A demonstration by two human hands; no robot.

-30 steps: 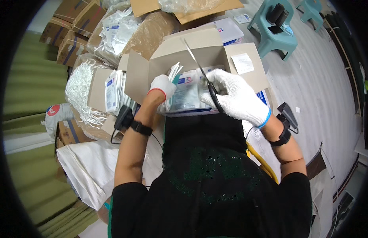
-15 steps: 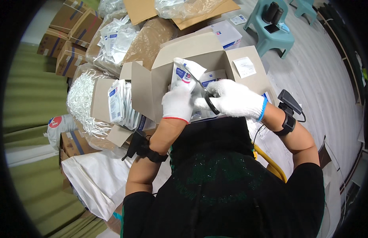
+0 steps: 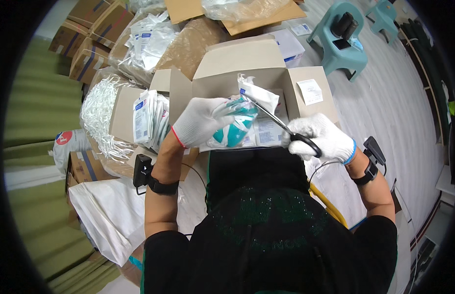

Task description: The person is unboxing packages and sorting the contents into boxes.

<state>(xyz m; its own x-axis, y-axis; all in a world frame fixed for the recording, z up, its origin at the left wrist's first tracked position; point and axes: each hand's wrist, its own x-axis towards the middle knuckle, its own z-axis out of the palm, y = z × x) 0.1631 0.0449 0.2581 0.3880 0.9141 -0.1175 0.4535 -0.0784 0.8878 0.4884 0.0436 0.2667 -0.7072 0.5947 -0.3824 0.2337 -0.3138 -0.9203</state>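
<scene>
My left hand, in a white knit glove, is closed on the upper edge of a clear plastic packet with something teal inside. My right hand, also gloved, grips scissors by their black handles. The scissor blades point up and left to the packet's top, against a white printed piece of packaging. Whether that piece is still joined to the packet I cannot tell. Below both hands stands an open cardboard box with white and blue printed packets inside.
A smaller box at left holds a row of upright packets, beside a heap of white strips. Behind are a bag of packets and stacked cartons. A teal stool with dark objects stands at far right.
My left hand has moved left and up, and teal contents now show in the packet it grips. My right hand has moved right and down with the scissors, away from the left.
</scene>
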